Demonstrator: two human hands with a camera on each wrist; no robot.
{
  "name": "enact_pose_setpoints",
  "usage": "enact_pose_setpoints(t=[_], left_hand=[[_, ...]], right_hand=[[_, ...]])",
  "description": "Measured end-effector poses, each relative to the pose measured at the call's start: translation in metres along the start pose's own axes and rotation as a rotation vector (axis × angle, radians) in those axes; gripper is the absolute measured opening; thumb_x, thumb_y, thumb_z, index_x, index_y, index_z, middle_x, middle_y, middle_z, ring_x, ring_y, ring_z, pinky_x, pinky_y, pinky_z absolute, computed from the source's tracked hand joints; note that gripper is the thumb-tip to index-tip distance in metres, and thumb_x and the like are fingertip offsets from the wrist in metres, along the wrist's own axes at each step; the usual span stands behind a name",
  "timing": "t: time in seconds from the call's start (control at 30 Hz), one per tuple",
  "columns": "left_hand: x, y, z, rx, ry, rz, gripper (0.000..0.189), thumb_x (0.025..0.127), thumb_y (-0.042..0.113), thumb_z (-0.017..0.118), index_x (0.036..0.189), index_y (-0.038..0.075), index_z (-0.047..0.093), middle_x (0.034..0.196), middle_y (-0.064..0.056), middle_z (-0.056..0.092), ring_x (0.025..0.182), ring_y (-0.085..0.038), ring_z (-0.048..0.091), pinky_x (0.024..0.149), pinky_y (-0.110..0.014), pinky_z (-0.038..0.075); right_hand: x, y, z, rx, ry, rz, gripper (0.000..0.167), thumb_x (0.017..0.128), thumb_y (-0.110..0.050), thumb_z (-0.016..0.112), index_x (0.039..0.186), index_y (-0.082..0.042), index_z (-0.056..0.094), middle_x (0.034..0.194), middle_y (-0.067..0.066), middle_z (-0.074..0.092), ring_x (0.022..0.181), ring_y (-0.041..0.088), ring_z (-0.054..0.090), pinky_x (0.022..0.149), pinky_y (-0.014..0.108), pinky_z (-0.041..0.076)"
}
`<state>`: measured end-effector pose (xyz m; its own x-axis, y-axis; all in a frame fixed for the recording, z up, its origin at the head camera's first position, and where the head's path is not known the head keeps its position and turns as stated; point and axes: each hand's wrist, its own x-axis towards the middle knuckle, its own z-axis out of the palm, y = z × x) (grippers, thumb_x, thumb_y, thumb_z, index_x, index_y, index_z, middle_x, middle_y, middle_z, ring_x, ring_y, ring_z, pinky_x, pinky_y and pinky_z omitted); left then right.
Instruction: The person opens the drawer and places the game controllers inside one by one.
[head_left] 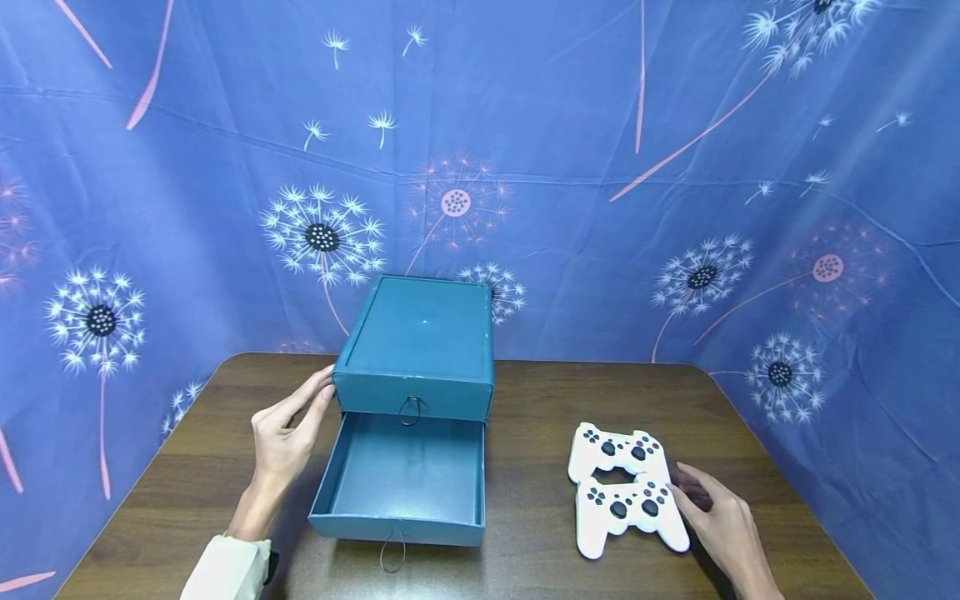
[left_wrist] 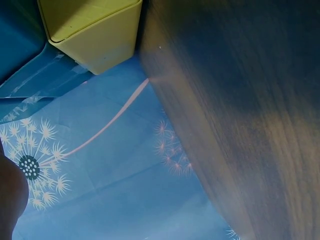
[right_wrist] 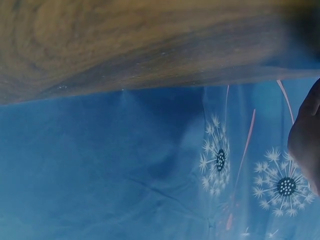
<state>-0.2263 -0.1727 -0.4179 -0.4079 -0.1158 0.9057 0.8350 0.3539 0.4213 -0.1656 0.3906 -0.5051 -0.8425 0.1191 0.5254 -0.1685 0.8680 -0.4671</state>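
Two white game controllers (head_left: 630,492) lie touching on the wooden table (head_left: 536,475), to the right of the blue drawer box (head_left: 420,333). The right hand (head_left: 723,529) is at their right edge; I cannot tell whether it grips. The left hand (head_left: 285,442), fingers extended, unclenched, touches the box's side, above the pulled-out lower drawer (head_left: 442,532).

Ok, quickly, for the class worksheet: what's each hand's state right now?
Left hand: open, touching the left side of the teal drawer unit.
Right hand: open, at the right edge of the white controllers; contact cannot be told.
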Motion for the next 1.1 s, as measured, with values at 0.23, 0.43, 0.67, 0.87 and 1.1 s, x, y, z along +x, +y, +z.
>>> enact_pose_setpoints(t=[0.23, 0.43, 0.67, 0.87, 1.1], left_hand=[[0.001, 0.003, 0.0, 0.019, -0.004, -0.002, 0.045, 0.077, -0.033, 0.065, 0.117, -0.015, 0.071, 0.106, -0.031, 0.072, 0.107, -0.006, 0.071, 0.088, -0.017, 0.056], [0.003, 0.008, 0.0, 0.017, -0.004, 0.007, 0.043, 0.077, -0.034, 0.064, 0.115, -0.017, 0.07, 0.105, -0.033, 0.071, 0.107, -0.005, 0.071, 0.088, -0.017, 0.056], [0.003, 0.008, 0.001, 0.018, 0.001, 0.009, 0.04, 0.076, -0.034, 0.064, 0.113, -0.02, 0.07, 0.105, -0.033, 0.071, 0.107, -0.005, 0.071, 0.089, -0.017, 0.056], [0.003, 0.009, 0.001, 0.019, 0.002, 0.003, 0.041, 0.075, -0.035, 0.064, 0.113, -0.02, 0.069, 0.105, -0.032, 0.072, 0.107, -0.005, 0.071, 0.088, -0.017, 0.056], [0.006, 0.013, 0.002, 0.014, -0.001, 0.008, 0.041, 0.076, -0.034, 0.063, 0.113, -0.02, 0.069, 0.104, -0.033, 0.071, 0.107, -0.005, 0.071, 0.088, -0.017, 0.056]], right_hand=[[0.002, -0.005, 0.008, 0.037, -0.024, 0.004, 0.041, 0.08, -0.005, 0.089, 0.118, 0.001, 0.073, 0.094, 0.012, 0.077, 0.08, 0.018, 0.071, 0.067, 0.006, 0.049], [0.005, -0.008, 0.015, 0.066, -0.025, 0.013, 0.043, 0.08, -0.001, 0.087, 0.119, 0.006, 0.071, 0.094, 0.017, 0.076, 0.082, 0.029, 0.073, 0.067, 0.007, 0.051], [0.007, -0.008, 0.019, 0.045, -0.056, 0.055, 0.047, 0.08, 0.0, 0.087, 0.122, 0.011, 0.067, 0.098, 0.026, 0.073, 0.087, 0.038, 0.073, 0.066, 0.018, 0.059], [0.009, -0.007, 0.021, 0.019, -0.095, 0.094, 0.054, 0.08, 0.0, 0.086, 0.127, 0.013, 0.063, 0.102, 0.03, 0.072, 0.09, 0.04, 0.073, 0.068, 0.024, 0.061], [0.012, -0.008, 0.023, 0.038, -0.132, 0.105, 0.059, 0.08, 0.001, 0.086, 0.129, 0.018, 0.059, 0.105, 0.037, 0.068, 0.089, 0.045, 0.072, 0.071, 0.047, 0.062]])
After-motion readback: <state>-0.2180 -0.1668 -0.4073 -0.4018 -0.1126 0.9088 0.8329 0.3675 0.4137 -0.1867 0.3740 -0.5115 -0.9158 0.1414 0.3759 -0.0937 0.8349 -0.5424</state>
